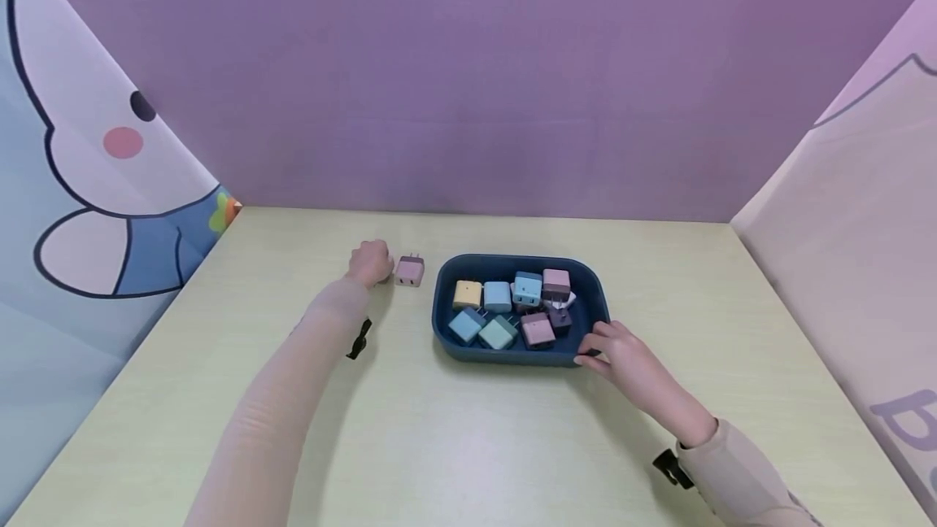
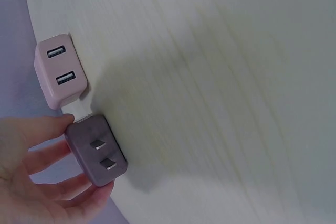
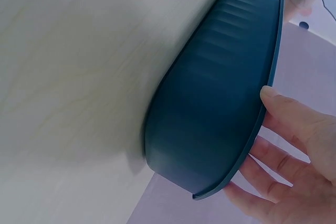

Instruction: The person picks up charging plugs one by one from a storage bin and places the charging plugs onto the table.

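At the table's far left-centre, my left hand (image 1: pixel 370 263) pinches a charger plug between thumb and fingers. That plug (image 2: pixel 90 139) shows its dark purplish prong face in the left wrist view; the hand hides it in the head view. Just beside it, a pink charger plug (image 1: pixel 409 272) with two USB ports lies on the table, apart from the fingers. My right hand (image 1: pixel 622 354) grips the rim of a dark blue basket (image 1: pixel 483 355) at its near right corner, thumb outside. Inside are several plugs, among them a yellow one (image 1: pixel 468 294), a green one (image 1: pixel 498 334) and a pink one (image 1: pixel 538 330).
The pale wooden table (image 1: pixel 468 446) extends on all sides of the basket. A purple backdrop (image 1: pixel 476 88) rises along its far edge, with printed cartoon sheets at the left (image 1: pixel 95 185) and right (image 1: pixel 864 283). A black strap (image 1: pixel 359 340) shows at the left sleeve.
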Demonstrator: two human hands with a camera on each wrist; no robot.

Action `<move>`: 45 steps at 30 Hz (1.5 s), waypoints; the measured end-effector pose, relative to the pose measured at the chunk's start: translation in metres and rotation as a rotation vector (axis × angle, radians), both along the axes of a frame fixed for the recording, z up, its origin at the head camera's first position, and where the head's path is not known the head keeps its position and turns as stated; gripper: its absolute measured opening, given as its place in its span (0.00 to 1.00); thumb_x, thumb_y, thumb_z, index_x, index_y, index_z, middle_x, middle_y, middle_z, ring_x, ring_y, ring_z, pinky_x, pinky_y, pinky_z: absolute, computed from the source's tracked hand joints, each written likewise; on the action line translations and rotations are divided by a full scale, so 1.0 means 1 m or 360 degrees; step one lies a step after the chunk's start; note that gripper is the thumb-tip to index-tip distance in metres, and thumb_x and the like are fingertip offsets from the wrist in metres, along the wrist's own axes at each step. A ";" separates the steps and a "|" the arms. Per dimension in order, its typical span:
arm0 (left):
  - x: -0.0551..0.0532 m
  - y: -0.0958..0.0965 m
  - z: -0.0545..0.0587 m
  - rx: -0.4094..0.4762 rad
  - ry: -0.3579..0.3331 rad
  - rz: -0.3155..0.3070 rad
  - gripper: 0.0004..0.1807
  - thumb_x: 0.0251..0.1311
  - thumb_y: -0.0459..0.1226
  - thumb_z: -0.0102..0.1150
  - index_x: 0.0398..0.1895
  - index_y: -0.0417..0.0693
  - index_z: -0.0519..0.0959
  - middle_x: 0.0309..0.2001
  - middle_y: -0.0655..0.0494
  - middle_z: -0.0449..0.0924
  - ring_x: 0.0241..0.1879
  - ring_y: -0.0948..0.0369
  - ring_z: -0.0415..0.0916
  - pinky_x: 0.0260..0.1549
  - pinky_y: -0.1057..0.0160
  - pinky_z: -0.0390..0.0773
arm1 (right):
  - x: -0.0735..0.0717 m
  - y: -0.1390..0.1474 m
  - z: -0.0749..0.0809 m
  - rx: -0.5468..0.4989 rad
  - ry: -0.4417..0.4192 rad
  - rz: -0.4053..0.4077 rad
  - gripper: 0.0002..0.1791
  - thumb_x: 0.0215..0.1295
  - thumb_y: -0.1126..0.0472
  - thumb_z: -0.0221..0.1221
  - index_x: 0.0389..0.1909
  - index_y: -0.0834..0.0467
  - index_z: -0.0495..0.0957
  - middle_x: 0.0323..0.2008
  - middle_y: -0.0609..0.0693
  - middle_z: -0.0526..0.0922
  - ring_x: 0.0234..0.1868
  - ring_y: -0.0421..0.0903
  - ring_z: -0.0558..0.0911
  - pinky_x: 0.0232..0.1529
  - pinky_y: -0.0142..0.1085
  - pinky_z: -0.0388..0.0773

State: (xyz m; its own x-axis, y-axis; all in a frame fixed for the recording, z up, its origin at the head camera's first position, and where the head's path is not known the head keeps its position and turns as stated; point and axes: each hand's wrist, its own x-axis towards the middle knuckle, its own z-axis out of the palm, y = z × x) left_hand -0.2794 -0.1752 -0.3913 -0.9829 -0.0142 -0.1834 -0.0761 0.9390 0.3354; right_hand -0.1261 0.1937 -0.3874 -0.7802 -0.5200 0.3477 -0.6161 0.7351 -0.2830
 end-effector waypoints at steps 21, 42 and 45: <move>-0.001 0.000 0.005 -0.0085 -0.0038 0.0000 0.18 0.62 0.37 0.42 0.50 0.33 0.70 0.49 0.36 0.70 0.47 0.42 0.68 0.47 0.46 0.65 | 0.001 0.000 -0.001 -0.0017 -0.0001 0.0004 0.05 0.45 0.68 0.65 0.22 0.57 0.79 0.22 0.42 0.69 0.27 0.41 0.69 0.25 0.30 0.69; 0.000 0.026 0.042 -0.0198 0.0058 -0.0233 0.18 0.61 0.40 0.44 0.48 0.38 0.72 0.49 0.43 0.74 0.45 0.46 0.71 0.43 0.46 0.69 | 0.000 0.000 0.000 -0.0008 -0.0009 -0.0005 0.04 0.45 0.67 0.65 0.22 0.56 0.79 0.21 0.42 0.69 0.26 0.42 0.69 0.25 0.31 0.69; 0.000 0.033 0.046 -0.0202 0.0071 -0.0279 0.18 0.61 0.41 0.44 0.49 0.39 0.72 0.50 0.43 0.73 0.46 0.46 0.71 0.43 0.46 0.69 | 0.000 0.000 0.000 -0.0007 -0.0003 -0.0006 0.05 0.45 0.67 0.65 0.22 0.56 0.79 0.21 0.41 0.69 0.26 0.41 0.69 0.25 0.31 0.69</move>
